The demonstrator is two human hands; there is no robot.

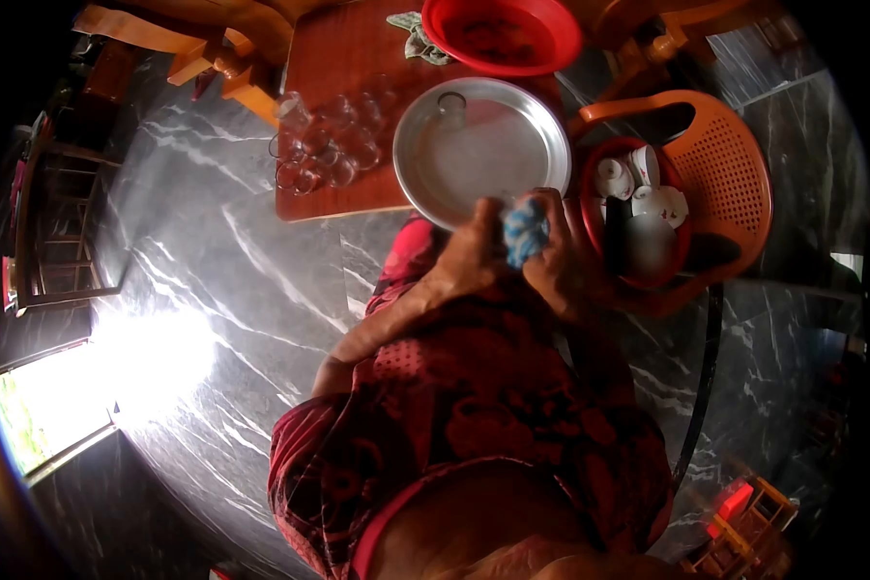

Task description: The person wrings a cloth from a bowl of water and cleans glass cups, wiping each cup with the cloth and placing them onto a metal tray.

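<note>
Just below the near rim of a round metal tray point(551, 126), my two hands are close together. Bunched blue and white cloth point(525, 232) is held in my right hand point(559, 259), its fingers bent round it. My left hand point(469, 253) is closed beside the cloth; what its fingers grip, if anything, is too small and blurred to tell. One clear glass point(451, 108) rests in the tray near its far left side. Several clear glasses point(341, 171) are grouped on the wooden table point(358, 39), left of the tray.
A red basin point(570, 43) and a greenish cloth point(420, 43) lie at the table's far side. On the right, an orange chair point(744, 193) bears a red tub point(681, 251) with white cups point(662, 205). Wooden furniture point(227, 63) stands beyond the table's left side.
</note>
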